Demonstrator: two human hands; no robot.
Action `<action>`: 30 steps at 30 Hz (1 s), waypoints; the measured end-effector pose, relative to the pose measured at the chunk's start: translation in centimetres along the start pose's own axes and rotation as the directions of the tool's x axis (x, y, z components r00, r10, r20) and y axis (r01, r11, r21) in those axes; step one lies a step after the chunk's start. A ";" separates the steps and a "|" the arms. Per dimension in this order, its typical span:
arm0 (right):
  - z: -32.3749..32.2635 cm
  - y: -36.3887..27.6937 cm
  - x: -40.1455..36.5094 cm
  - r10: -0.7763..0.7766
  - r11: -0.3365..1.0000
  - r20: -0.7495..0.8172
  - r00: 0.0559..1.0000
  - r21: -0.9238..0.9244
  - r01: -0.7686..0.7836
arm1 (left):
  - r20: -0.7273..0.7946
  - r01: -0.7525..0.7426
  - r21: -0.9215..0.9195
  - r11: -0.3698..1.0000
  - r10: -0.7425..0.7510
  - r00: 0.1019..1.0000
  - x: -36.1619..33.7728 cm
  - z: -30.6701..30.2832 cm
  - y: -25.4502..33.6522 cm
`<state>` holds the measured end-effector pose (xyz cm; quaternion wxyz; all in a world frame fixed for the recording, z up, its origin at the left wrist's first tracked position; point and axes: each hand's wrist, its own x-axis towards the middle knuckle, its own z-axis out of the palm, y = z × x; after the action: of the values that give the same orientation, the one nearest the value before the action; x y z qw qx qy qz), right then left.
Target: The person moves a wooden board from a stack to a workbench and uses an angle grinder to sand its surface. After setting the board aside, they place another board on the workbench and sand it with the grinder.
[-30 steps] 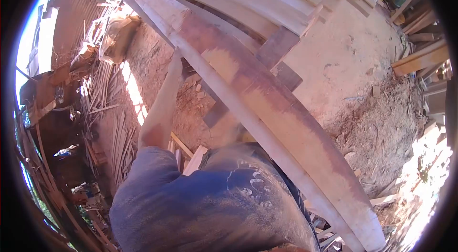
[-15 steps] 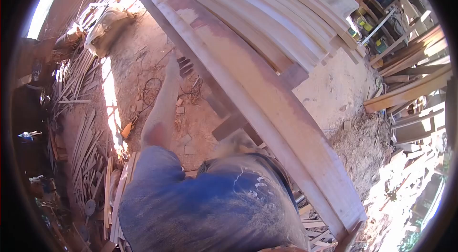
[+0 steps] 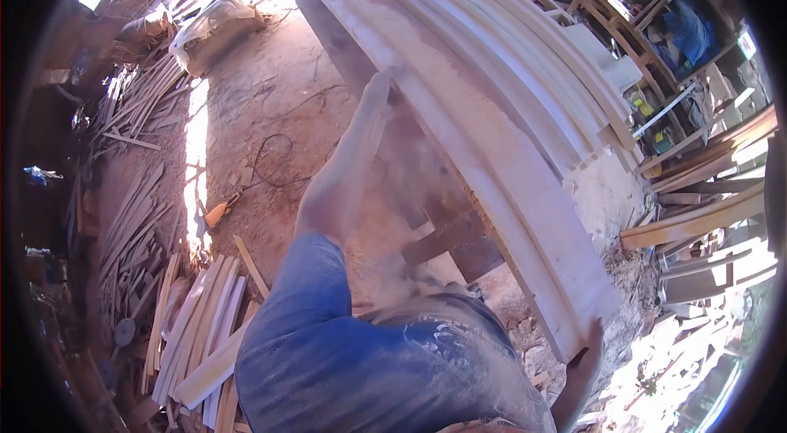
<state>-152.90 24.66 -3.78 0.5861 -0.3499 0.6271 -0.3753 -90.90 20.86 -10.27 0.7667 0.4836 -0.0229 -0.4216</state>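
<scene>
A long wooden board [image 3: 525,179] with a stepped edge runs diagonally from the upper left to the lower right, reddish over part of its face. My left hand [image 3: 387,82] is at its near edge, about a third of the way down. Its fingers are blurred and partly hidden at the edge, and seem closed round it. Near my body, my right hand [image 3: 584,359] grips the board's lower end, with most of its fingers out of sight.
Several long pale planks [image 3: 492,48] lie side by side beyond the board. Dark wooden blocks [image 3: 455,240] are below it. Offcuts [image 3: 201,326] and thin strips [image 3: 135,216] cover the ground at left, near an orange-ended cable [image 3: 216,214]. Shelves [image 3: 648,7] stand at upper right.
My left hand, earlier apart from the board with fingers spread, has moved up and right to its edge. The board looks turned or shifted in view, and my right hand stays at its lower end.
</scene>
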 end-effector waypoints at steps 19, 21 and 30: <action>18.7 -1.3 4.2 0.180 0.981 0.109 0.978 0.054 -0.187 | -0.051 0.055 0.032 0.998 -0.054 0.997 4.3 -4.7 1.5; 22.3 -1.2 4.8 0.138 0.985 0.176 0.975 0.082 -0.155 | -0.016 0.192 0.021 0.981 -0.192 0.981 -0.8 -2.9 -2.0; 25.2 -7.6 7.1 -0.032 0.786 0.495 0.869 -0.525 0.328 | -0.019 -0.023 -0.094 0.995 0.021 1.000 3.2 -2.8 -2.9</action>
<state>-128.28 13.27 -1.28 0.5385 -0.6535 0.5177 -0.1223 -89.43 20.24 -15.13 0.7933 0.4504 -0.0016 -0.4095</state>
